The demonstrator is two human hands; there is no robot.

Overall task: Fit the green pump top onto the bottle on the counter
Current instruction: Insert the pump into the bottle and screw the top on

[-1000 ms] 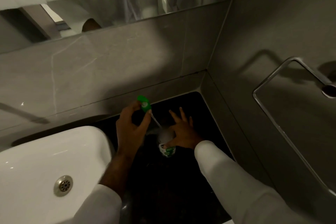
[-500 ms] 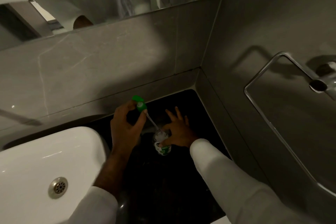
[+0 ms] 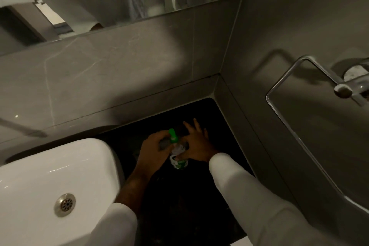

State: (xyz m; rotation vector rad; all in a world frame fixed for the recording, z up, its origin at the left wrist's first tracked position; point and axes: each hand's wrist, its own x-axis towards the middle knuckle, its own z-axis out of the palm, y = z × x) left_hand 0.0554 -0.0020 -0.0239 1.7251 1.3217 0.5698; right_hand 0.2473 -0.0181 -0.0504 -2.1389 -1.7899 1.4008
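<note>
Bottle stands upright on the dark counter beside the white sink; green pump top sits at its mouth, pinched by the left hand. Right hand steadies the bottle's neck, outer fingers splayed.

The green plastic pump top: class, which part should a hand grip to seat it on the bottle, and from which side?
Grip the green plastic pump top by its collar below the nozzle, from the left, as the left hand does. The right hand steadies the small clear bottle with the green label from the right, so that side is taken.
</note>
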